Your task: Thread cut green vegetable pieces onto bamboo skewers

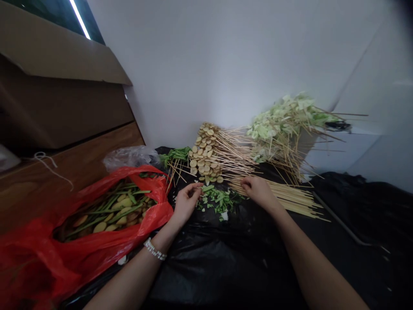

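Note:
My left hand (187, 199), with a beaded bracelet at its wrist, is pinched at the left edge of a pile of chopped green vegetable pieces (221, 198). Whatever lies between its fingertips is too small to make out. My right hand (259, 192) is curled closed over the left ends of a row of loose bamboo skewers (297, 201); its fingers hide whether it grips one. Behind the greens are stacked skewers of potato slices (204, 155), their sticks pointing right. A bundle of green stems on skewers (177, 156) rests left of the potatoes.
At left, a red plastic bag (161, 214) holds potato slices and green stems, with a clear plastic bag (132, 157) behind. Skewered cabbage (284, 118) is heaped at the back right against the white wall (206, 64). Black plastic sheeting (219, 262) covers the work surface. A cardboard box (64, 107) stands left.

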### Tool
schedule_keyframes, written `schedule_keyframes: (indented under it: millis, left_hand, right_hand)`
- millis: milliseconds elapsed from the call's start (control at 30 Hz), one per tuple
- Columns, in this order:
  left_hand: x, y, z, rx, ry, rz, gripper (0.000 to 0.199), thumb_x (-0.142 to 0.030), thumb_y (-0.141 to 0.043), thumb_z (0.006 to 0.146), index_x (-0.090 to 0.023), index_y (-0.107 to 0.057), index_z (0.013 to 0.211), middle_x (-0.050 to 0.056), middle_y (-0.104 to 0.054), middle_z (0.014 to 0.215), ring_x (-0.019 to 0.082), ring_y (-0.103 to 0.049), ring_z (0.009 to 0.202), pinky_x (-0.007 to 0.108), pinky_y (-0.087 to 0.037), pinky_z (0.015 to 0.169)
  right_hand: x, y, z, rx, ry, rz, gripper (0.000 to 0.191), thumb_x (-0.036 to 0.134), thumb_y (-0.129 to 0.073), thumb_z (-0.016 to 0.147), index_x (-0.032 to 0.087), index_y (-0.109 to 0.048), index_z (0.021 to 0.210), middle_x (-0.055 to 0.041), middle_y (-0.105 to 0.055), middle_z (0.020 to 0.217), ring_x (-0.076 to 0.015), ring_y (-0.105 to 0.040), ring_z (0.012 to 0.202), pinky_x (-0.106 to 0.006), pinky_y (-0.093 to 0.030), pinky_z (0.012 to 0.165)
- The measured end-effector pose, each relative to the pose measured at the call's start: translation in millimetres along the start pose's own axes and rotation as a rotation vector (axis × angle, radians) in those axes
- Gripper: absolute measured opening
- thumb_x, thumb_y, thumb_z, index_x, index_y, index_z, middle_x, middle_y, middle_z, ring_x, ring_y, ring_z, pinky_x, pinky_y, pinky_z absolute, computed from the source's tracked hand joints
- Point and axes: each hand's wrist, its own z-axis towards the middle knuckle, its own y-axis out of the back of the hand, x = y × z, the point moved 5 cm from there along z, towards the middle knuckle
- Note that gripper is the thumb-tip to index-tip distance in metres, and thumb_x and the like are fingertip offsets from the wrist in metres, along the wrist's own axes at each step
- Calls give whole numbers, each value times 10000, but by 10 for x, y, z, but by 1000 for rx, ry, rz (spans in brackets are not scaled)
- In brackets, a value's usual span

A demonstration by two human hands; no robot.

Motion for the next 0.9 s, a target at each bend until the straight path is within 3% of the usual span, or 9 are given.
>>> schedule_keyframes:
  millis: [200,300,400,567,700,900]
  left_hand:
    - [73,11,37,43,-48,132,173,-270,-657,741,-163,-730,857,56,-696,738,156,-600,601,253,-477,584]
    - [58,19,45,73,-220,384,169,-251,-602,793,-192,-729,887,70,-703,897,202,-631,830,311,-497,755]
    - [36,-21,9,144,-429,719,198,-221,-580,815,-232,-723,952,65,-659,1100,239,-552,1080,412,-416,961]
    - [152,-83,-36,308,-477,1002,250,-257,-547,861,-245,-689,1067,73,-564,1299,281,-401,1279,475,-368,1020]
    - [177,-95,-27,338,-489,996,212,-262,-542,872,-227,-703,1004,67,-631,1199,260,-469,1221,447,-372,1014]
    - [67,-43,-14,194,-475,946,129,-316,-649,797,-206,-689,744,45,-679,826,215,-581,926,344,-452,834]
  right_hand:
    - [-20,-117,-56,103,-58,-310,236,148,-462,834,158,-698,835,-132,-692,882,-217,-624,839,-274,-388,683]
    - [-8,-156,-74,120,-58,-364,236,139,-456,843,130,-686,892,-156,-683,922,-234,-621,878,-288,-397,715]
    - [-2,-180,-84,141,-56,-380,247,138,-444,851,119,-680,923,-158,-679,931,-242,-619,903,-295,-403,738]
    - [-14,-193,-94,170,-70,-412,257,154,-446,858,128,-655,1006,-156,-668,997,-243,-616,940,-298,-403,754]
    - [10,-182,-100,175,-55,-418,259,128,-428,854,123,-651,985,-149,-675,967,-240,-624,916,-297,-401,731]
    - [155,-113,-113,130,-19,-435,267,92,-418,851,134,-621,1018,-141,-669,974,-237,-616,925,-313,-387,761]
